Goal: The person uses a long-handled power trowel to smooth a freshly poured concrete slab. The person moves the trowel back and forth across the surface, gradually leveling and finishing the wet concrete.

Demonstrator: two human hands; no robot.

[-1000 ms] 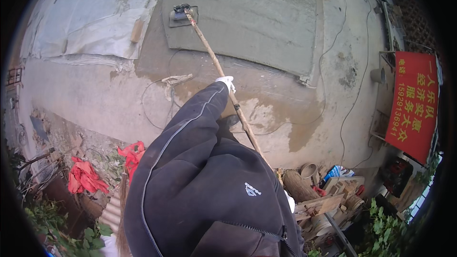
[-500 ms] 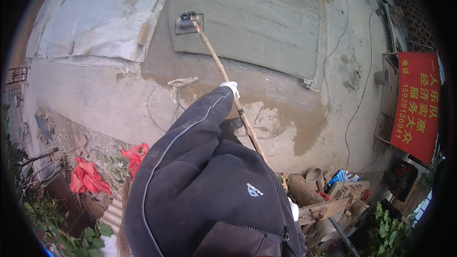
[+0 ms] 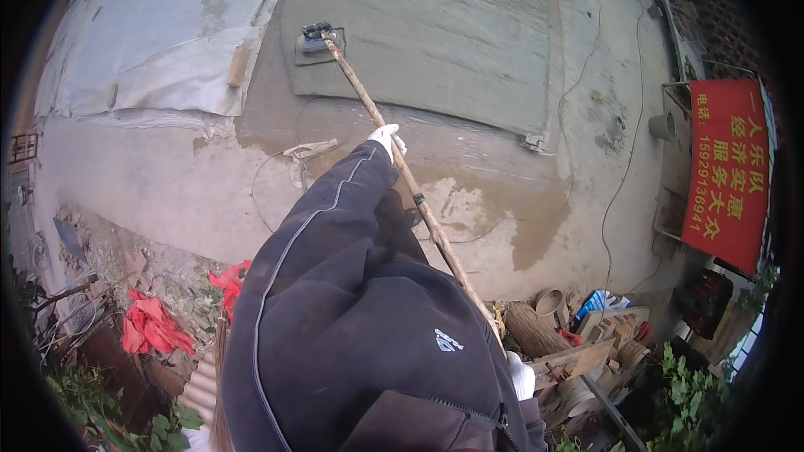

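Observation:
A long wooden pole (image 3: 435, 230) slants from the lower right up to a flat float plate (image 3: 311, 57) with a dark motor-like block (image 3: 316, 32) on top. The plate rests on the near left corner of a smooth wet grey concrete slab (image 3: 435, 42). My left hand (image 3: 388, 139), in a white glove, is closed round the upper half of the pole, with my arm stretched forward. Beside my jacket, my right hand (image 3: 521, 375), also white-gloved, is closed at the pole's lower end. The jacket hides part of that hand and the pole's butt.
White sheeting (image 3: 159, 59) covers ground at the far left. A thin cable (image 3: 632, 134) runs along the right. A red banner (image 3: 727, 172) hangs at the right edge near a bucket (image 3: 662, 126). Wood scraps (image 3: 586, 351) lie low right; red cloth (image 3: 153, 324) lies low left.
My left hand has slid a little up the pole toward the float plate. More of my right glove shows beside the jacket. The plate stays at the same corner of the slab.

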